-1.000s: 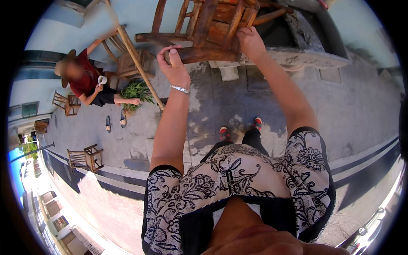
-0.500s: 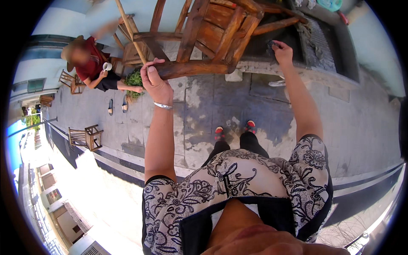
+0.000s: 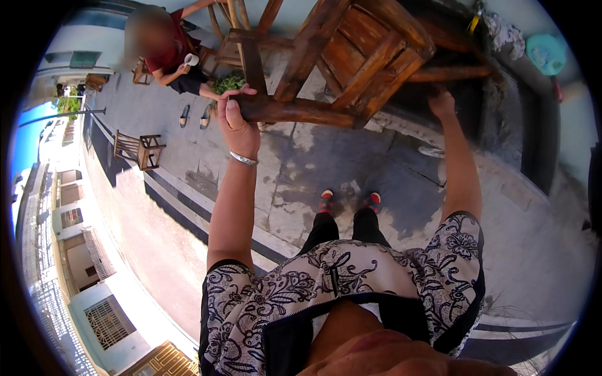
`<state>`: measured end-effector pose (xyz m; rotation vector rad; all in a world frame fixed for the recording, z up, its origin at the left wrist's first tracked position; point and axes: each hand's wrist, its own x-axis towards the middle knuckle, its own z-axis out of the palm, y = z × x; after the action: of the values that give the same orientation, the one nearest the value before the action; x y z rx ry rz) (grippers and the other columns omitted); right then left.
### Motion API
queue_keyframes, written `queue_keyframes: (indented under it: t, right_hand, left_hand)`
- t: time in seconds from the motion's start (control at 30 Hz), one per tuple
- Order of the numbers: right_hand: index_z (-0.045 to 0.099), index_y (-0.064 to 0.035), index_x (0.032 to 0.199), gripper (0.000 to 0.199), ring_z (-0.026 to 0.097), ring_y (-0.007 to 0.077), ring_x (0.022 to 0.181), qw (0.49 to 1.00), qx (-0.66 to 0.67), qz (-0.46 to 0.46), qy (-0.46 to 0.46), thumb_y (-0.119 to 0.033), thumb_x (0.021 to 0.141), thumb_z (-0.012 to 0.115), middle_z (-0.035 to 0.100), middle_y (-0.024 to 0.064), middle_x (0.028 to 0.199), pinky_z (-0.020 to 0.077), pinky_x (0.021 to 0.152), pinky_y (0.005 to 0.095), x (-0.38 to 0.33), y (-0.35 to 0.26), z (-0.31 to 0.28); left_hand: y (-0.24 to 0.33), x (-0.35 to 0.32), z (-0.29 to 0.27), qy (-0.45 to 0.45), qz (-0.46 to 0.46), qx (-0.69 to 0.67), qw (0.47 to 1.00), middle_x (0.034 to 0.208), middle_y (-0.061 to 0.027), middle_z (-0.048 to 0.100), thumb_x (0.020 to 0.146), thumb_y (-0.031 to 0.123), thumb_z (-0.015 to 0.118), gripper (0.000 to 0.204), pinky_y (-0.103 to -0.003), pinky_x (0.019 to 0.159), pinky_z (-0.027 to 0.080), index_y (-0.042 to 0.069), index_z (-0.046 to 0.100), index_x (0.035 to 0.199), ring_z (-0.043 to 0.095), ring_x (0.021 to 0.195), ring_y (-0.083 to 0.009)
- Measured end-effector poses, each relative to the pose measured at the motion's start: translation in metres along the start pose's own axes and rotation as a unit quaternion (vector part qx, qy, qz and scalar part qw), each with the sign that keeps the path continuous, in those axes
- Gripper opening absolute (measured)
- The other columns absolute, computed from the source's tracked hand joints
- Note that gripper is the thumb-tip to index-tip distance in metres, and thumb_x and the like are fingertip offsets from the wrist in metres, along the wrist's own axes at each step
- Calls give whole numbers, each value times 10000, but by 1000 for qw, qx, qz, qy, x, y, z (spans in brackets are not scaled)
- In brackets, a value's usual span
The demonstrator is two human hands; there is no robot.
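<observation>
A brown wooden chair is tipped over in front of me, its legs and rungs turned towards me. My left hand is closed around the end of its nearest thick leg, thumb on top. A bracelet circles that wrist. My right hand is beyond the chair's right side, over a dark, shaded basin. Its fingers are lost in shadow and blur, so whatever they hold does not show.
At the upper left a seated person holds a white mug, beside a green plant. Slippers and a small wooden chair stand on the paving. A turquoise bowl and a pale cloth are at the upper right. Wet patches mark the ground.
My right hand, which held a small dark lump at the basin's edge, has moved lower and farther into shadow. My left hand keeps its hold on the chair leg. The view has shifted.
</observation>
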<state>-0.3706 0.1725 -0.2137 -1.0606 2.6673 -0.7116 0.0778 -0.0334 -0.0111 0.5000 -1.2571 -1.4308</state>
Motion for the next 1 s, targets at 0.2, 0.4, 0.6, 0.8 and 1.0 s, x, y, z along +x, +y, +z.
queue_keyframes:
  t: [0.2, 0.4, 0.6, 0.8, 1.0]
  right_hand:
    - [657, -70, 1063, 335, 623, 301, 993, 988, 126, -48, 76, -155, 742, 702, 635, 149, 1090, 488, 852, 347, -60, -76, -99]
    - [637, -75, 1072, 316, 590, 284, 1028, 923, 190, -282, 183, -44, 758, 657, 606, 116, 1109, 467, 888, 325, -74, -149, -139]
    - [589, -72, 1129, 371, 545, 340, 1056, 903, 33, -342, 258, -13, 764, 630, 586, 128, 1149, 459, 904, 399, -42, -187, -129]
    - [594, -65, 1114, 356, 550, 350, 1026, 930, 47, -321, 171, -13, 764, 626, 589, 145, 1108, 460, 892, 400, -93, -207, -62]
    - [582, -71, 1116, 354, 547, 341, 1029, 889, 247, -252, 292, -13, 771, 631, 582, 149, 1065, 454, 887, 379, -104, -257, -72]
  left_hand:
    - [-24, -4, 17, 10, 13, 14, 1000, 920, -119, 657, 943, 255, 503, 220, -378, 1006, 363, 49, 526, 1017, 545, 1071, -235]
    - [-47, -4, 45, -4, 50, 42, 998, 924, -107, 661, 939, 237, 524, 190, -353, 982, 382, 58, 525, 1004, 555, 1019, -203]
    - [-63, -5, 65, 3, 46, 51, 998, 893, -80, 672, 912, 182, 577, 145, -310, 909, 410, 54, 526, 959, 562, 910, -154]
    - [-55, -12, 69, -6, 24, 50, 998, 932, -68, 663, 921, 227, 579, 177, -307, 909, 400, 70, 523, 983, 554, 918, -145]
    - [-64, -7, 77, -5, 25, 46, 999, 901, -56, 668, 915, 181, 570, 137, -297, 878, 413, 65, 521, 969, 561, 894, -139]
